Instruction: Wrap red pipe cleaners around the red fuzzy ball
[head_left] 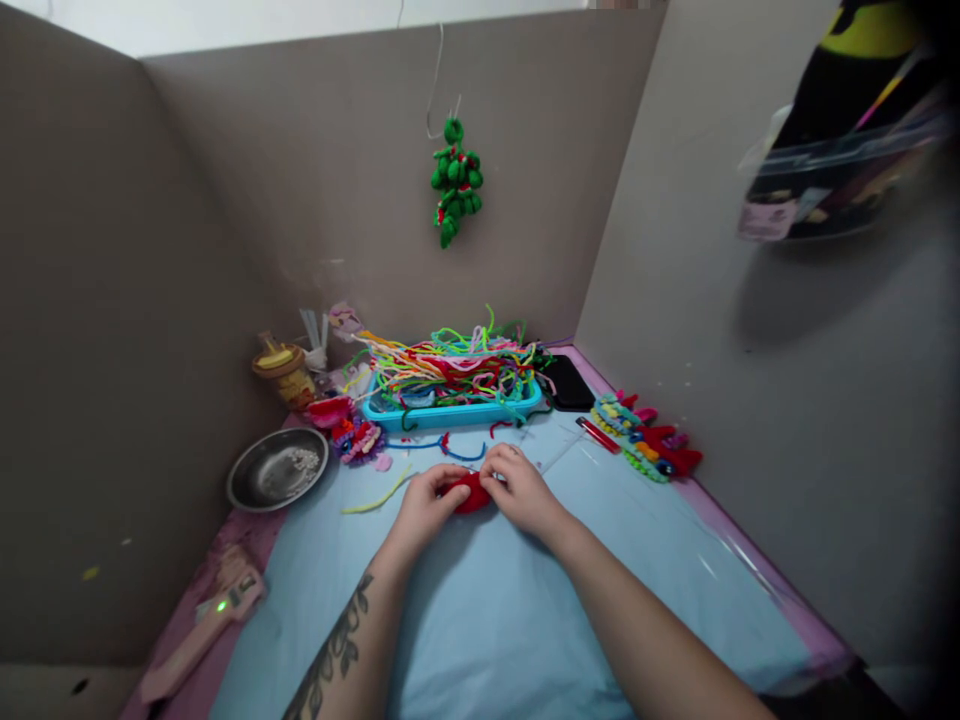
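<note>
A small red fuzzy piece (pixel 473 494) sits between my two hands, just above the blue table cover. My left hand (pixel 429 503) grips its left side, thumb on the near face. At its right edge, the fingers of my right hand (pixel 519 486) are pinched together on it. The fingers hide much of its outline, and I cannot tell its exact shape. Behind my hands lies a blue pipe cleaner (pixel 420 444) with a red twist on it. A yellow-green pipe cleaner (pixel 379 497) rests left of my left hand.
A blue tray (pixel 457 412) heaped with pipe cleaners stands at the back. Leftward are a metal bowl (pixel 259 478) with small beads and a pink glue gun (pixel 217 620). To the right lie a red cutter (pixel 598 435), a black phone (pixel 568 383) and colourful fuzzy crafts (pixel 645 440).
</note>
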